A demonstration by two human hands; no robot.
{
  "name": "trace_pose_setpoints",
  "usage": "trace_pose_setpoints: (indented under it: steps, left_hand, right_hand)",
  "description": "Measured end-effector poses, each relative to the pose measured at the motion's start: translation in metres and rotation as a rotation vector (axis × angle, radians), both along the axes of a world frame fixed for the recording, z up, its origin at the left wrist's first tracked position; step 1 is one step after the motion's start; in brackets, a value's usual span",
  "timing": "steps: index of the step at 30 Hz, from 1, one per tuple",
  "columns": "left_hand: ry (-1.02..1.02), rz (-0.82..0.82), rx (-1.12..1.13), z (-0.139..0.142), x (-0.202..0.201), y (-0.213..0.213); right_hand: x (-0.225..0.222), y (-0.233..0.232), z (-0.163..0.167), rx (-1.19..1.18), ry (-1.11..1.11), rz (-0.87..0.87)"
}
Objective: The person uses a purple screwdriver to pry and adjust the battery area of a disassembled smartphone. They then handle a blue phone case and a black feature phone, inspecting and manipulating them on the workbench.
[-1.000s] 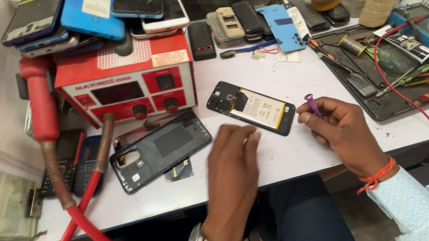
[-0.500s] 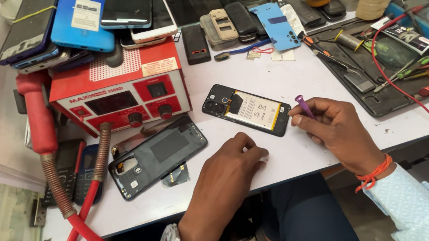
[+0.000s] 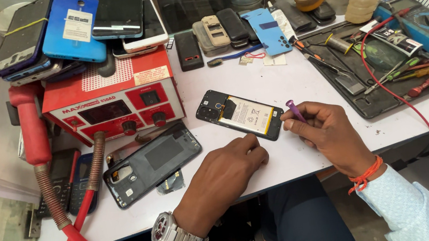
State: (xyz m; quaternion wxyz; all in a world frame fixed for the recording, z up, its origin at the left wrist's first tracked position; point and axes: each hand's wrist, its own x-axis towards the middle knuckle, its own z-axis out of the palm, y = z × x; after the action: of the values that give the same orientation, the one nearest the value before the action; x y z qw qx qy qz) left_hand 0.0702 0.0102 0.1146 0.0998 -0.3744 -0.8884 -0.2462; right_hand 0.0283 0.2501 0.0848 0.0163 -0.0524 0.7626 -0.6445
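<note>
Near the front edge of the tabletop [image 3: 287, 78] my two hands are working around an opened phone [image 3: 240, 115], which lies face down with its back cover off, so the battery with the pale label is showing. Compared with a second ago, my left hand [image 3: 223, 178] has moved forward and closer to the phone: before it rested flat and a little further back, and now its fingertips [image 3: 252, 142] come right up to the lower long edge of the phone, touching it or almost so. The phone itself has not moved on the table. I judge this means I am getting ready to hold the phone steady, while the tool is not yet put to it.

My right hand [image 3: 329, 131] is closed around a small purple tool [image 3: 293, 110], pinched between thumb and first fingers, with the tip pointing up and toward the right end of the phone. The tool is just beside that end, but I cannot tell whether it touches. My left hand holds nothing; the fingers are bent loosely and the palm faces down.

So the phone lies between my hands, just beyond my left fingers and to the left of my right hand. Its black back cover [image 3: 153, 162] lies apart to the left, in front of the red heating station [image 3: 115, 98]. A black tray with tools [image 3: 371, 105] is at the right side of the tabletop.
</note>
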Motion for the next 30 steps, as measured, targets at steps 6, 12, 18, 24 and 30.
trace_pose_setpoints:
  steps: [6,12,18,24,30]
  left_hand:
    - [-0.139,0.044,0.262,-0.009,-0.002,0.008]
    - [-0.714,0.028,0.765,-0.022,-0.052,0.049]
    - [-0.901,-0.066,0.861,-0.026,-0.097,0.057]
    - [-0.940,-0.108,0.983,-0.022,-0.117,0.047]
    - [-0.980,-0.058,1.065,-0.019,-0.124,0.044]
  right_hand:
    - [-0.001,0.007,-0.003,-0.135,-0.040,-0.009]
    - [-0.026,0.021,-0.024,-0.652,0.060,0.004]
    - [-0.037,0.030,-0.035,-0.781,0.115,-0.074]
    - [-0.041,0.018,-0.014,-0.680,0.129,-0.131]
    - [-0.035,0.010,-0.004,-0.621,0.232,-0.174]
